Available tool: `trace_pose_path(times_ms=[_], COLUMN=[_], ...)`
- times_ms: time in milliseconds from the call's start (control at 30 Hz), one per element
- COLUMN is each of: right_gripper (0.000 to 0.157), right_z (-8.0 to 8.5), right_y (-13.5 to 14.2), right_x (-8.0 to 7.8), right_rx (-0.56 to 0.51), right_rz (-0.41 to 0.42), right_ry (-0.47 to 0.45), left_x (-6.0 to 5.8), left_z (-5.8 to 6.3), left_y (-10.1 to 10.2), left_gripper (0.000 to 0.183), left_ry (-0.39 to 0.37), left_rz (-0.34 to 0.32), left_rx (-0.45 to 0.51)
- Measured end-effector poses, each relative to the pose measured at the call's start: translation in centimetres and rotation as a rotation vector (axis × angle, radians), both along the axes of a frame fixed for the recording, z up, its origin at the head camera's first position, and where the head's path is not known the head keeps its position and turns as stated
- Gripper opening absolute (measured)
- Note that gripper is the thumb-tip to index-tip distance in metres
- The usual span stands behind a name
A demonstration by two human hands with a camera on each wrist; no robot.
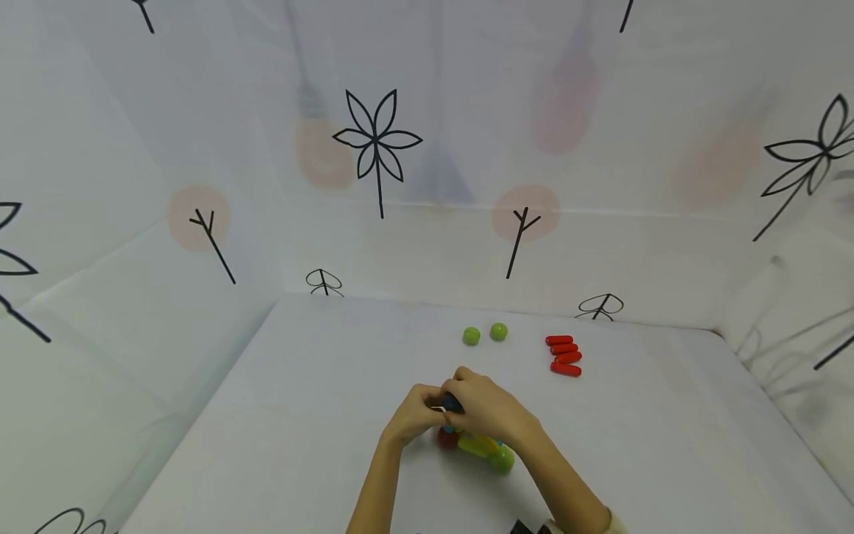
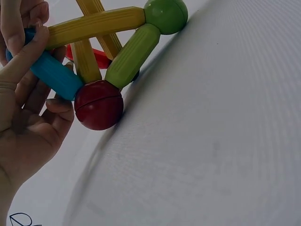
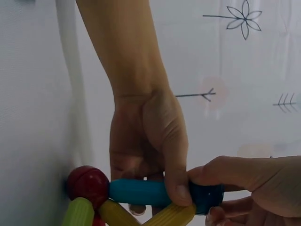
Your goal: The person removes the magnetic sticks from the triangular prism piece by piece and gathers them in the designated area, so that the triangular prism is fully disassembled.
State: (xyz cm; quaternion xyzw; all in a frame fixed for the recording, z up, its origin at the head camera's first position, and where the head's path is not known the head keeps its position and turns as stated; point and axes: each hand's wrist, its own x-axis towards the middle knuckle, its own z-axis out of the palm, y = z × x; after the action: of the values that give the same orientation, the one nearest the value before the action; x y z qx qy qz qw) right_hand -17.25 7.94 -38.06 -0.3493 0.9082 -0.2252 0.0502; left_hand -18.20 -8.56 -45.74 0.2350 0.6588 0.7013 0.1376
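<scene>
Both hands are on a frame of toy building sticks and balls. My left hand (image 1: 415,417) grips the blue stick (image 3: 139,191) near its upper end. From above, my right hand (image 1: 490,406) pinches the dark blue ball (image 3: 207,197) at the top of that stick. At its lower end the blue stick meets a dark red ball (image 2: 99,105). A light green stick (image 2: 134,56) joins this ball to a green ball (image 2: 165,15). Yellow sticks (image 2: 96,25) slant and cross through the frame, with a red stick (image 2: 101,59) partly hidden behind them.
The frame stands low on the white table (image 1: 300,415). Farther back lie two loose green balls (image 1: 471,336). Several red sticks (image 1: 565,357) lie in a loose row to their right. A white cloth wall (image 1: 434,252) with plant drawings rises behind.
</scene>
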Motion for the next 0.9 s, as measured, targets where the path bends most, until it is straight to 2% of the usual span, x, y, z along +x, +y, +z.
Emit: trace_pose_path(times_ms=[200, 433, 700, 800, 900], right_gripper=[0.025, 0.029, 0.025, 0.025, 0.027], right_z=[-0.5, -2.0, -3.3, -3.4, -3.4], right_y=[0.2, 1.3, 2.0, 1.9, 2.0], right_x=[-0.1, -0.8, -1.4, -1.4, -1.2], right_rx=[-0.059, -0.248, -0.460, -0.510, -0.563], right_rz=[-0.023, 0.022, 0.062, 0.052, -0.003], right_ry=[-0.010, -0.009, -0.027, -0.045, -0.068], left_x=[0.1, 0.1, 0.0, 0.0, 0.0], left_z=[0.0, 0.5, 0.2, 0.2, 0.4], left_y=[-0.1, -0.2, -0.1, 0.0, 0.1], left_gripper=[0.026, 0.030, 0.025, 0.025, 0.024], left_ry=[0.000, -0.007, 0.036, 0.043, 0.037], left_rz=[0.030, 0.050, 0.041, 0.042, 0.051], left_rx=[-0.002, -0.022, 0.004, 0.012, -0.006])
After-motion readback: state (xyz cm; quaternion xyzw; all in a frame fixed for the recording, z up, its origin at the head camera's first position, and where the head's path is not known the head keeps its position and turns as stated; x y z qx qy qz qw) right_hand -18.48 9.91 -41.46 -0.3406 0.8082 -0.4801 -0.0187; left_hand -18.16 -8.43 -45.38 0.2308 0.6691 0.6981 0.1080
